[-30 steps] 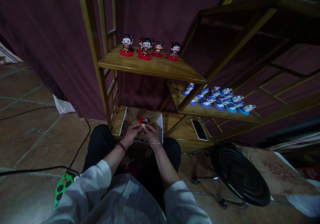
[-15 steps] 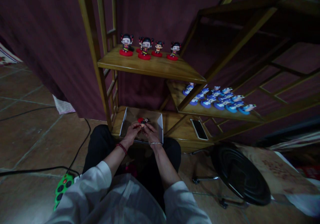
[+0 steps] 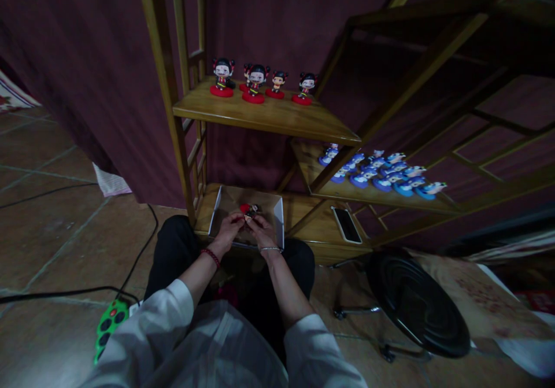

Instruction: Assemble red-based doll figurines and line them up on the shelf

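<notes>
Small figurine (image 3: 248,217) in the grip of my left hand (image 3: 230,228) and right hand (image 3: 262,231), near side of the box (image 3: 225,204)

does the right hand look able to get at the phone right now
Probably not straight away: the right hand is holding a small figure, and the box wall and a slanted wooden bar lie between hand and phone, though nothing covers the phone.

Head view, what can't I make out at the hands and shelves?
Head view: small figurine, partly covered by left hand and right hand; details too small.
Head view: rear figurine, upper shelf, overlapped by front figurine.
Head view: some blue figurines, partly hidden by slanted wooden bar.
</notes>
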Available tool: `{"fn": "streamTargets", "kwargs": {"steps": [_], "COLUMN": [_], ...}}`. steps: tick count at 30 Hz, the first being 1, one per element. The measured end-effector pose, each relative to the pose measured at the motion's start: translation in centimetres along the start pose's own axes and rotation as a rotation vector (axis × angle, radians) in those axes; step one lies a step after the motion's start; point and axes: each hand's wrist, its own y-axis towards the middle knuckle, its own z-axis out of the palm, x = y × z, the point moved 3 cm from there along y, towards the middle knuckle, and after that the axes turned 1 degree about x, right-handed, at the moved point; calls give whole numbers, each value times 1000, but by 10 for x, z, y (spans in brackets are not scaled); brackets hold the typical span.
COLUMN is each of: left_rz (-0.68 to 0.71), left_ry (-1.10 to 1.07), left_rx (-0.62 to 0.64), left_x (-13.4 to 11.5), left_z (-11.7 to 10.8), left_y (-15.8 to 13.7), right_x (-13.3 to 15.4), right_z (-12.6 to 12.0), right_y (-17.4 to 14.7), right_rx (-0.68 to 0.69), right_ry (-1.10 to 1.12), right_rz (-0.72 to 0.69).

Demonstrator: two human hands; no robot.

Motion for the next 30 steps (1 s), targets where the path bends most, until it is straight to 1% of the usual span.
{"fn": "streamTargets", "kwargs": {"steps": [5,8,11,17,23,30], "left_rz": [-1,-1,-1,-3,-4,-11], "left_ry": [-3,-2,4,14,-10,-30], "left_rx": [9,18,20,-10,-27,-38], "left_x": [2,2,0,0,0,-2], "left_z": [-1,-1,-1,-4,-5,-6], "left_y": [2,1,1,2,1,0], "right_x": [0,1,2,6,6,7], "right_z": [1,-1,-1,-1,1,2], "right_y": [0,1,0,-2,0,0], "right_rx": [14,30,63,75,125,148], "right_ry": [-27,-87,-130,-261,-306,-323], "right_rz": [-20,-69,-79,-130,-214,-270]}}
